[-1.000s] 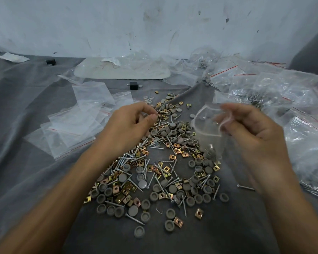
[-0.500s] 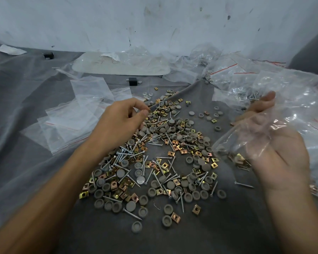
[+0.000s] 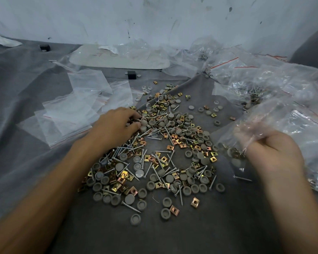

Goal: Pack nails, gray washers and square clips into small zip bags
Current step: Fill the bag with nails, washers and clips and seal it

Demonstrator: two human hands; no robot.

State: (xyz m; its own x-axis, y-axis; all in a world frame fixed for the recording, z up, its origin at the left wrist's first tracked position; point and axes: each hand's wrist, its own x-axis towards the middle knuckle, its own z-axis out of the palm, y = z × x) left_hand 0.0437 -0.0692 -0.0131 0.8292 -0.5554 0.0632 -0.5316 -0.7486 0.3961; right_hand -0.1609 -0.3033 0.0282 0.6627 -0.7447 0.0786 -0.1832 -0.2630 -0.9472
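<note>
Mid gray cloth [image 3: 173,235], left hand [image 3: 117,123]: curled over round gray washers [image 3: 144,123], grasp unclear.
Right hand [image 3: 272,153]: grips clear plastic zip bag [image 3: 226,140] for filling.

Left hand [image 3: 116,123]: lowered from a raised pinch onto the upper-left edge of the heap of gray round washers, steel nails and brass square clips [image 3: 163,153], fingers [image 3: 134,126] now touching washers. Right hand [image 3: 272,153]: changed from an opened palm to a curled grip bunching the small clear plastic zip bag [image 3: 233,142].
</note>
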